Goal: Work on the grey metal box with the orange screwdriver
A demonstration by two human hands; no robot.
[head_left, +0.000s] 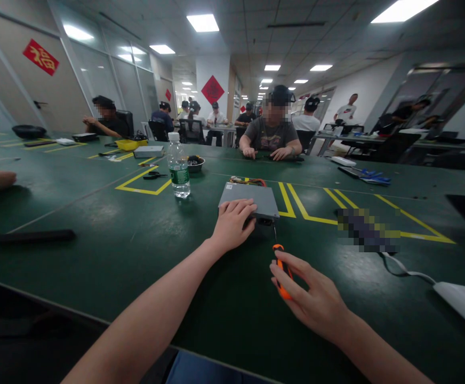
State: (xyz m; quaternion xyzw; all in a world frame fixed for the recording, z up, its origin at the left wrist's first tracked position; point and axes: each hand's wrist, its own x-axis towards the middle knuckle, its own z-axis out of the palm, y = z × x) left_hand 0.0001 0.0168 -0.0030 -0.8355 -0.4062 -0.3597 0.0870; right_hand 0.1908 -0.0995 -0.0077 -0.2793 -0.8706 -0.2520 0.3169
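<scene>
A grey metal box [256, 197], with coloured wires at its far side, lies on the green table [96, 224]. My left hand [232, 224] rests on its near left corner, fingers curled over the top. My right hand [310, 296] grips an orange-handled screwdriver [281, 269]. Its thin shaft points at the box's near face, and the tip sits at or close to that face.
A water bottle [178, 169] stands left of the box, with scissors [152, 175] and a small bowl [195, 162] behind it. A dark flat bar [32, 236] lies at left, a white device with a cable [462, 301] at right. Other people sit around the table.
</scene>
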